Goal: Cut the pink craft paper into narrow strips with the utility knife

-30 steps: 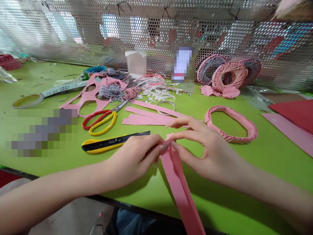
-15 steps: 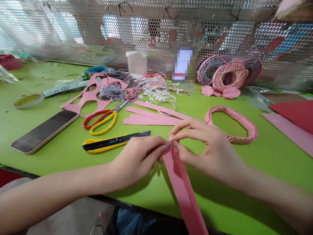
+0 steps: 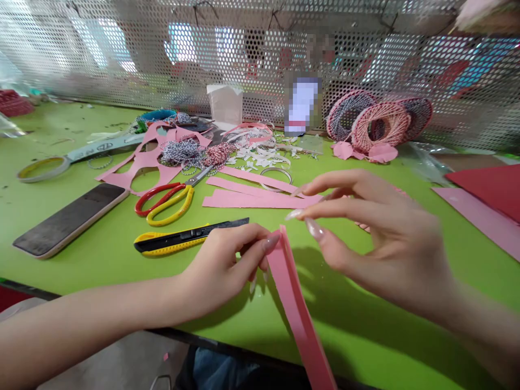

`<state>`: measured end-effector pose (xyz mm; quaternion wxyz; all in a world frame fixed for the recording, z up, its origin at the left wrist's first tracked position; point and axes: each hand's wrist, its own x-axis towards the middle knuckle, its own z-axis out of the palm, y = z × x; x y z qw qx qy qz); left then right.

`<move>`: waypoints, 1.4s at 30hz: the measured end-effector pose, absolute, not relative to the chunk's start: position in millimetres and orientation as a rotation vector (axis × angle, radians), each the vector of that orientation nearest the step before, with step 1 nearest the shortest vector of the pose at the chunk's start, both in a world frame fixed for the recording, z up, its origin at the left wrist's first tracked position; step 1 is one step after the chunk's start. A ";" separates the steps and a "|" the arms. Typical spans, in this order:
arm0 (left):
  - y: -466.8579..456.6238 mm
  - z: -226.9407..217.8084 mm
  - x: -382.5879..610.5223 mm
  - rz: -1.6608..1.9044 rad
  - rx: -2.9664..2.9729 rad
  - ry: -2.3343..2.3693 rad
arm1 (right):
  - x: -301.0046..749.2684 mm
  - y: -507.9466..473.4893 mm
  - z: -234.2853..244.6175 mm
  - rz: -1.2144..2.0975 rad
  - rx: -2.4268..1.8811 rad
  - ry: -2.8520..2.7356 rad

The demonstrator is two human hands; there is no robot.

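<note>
Pink strip (image 3: pixel 296 303) in left hand (image 3: pixel 233 254)

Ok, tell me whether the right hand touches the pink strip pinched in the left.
Apart: the head view shows green tabletop between the right hand and the pink strip.

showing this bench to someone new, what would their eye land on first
Probably the long pink strip at front centre, its upper end pinched by the left hand, with the open right hand beside it. Next, the red-and-yellow-handled scissors and the yellow-and-black cutter, bright on the green table left of the strip. Behind, at the right, string-wound rings stand by the perforated metal screen.
</note>
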<state>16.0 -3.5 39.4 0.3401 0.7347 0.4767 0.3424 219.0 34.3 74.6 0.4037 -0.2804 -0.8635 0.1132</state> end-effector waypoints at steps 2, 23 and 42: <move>-3.5 37.8 15.8 0.892 1.935 1.224 | 218.4 24.4 75.6 0.355 -0.665 -2.242; -5.5 41.2 19.5 0.900 1.942 1.215 | 215.5 31.6 63.8 0.694 -0.838 -2.335; -8.4 37.1 21.1 0.891 2.007 1.222 | 207.4 33.6 49.8 0.488 -0.730 -2.312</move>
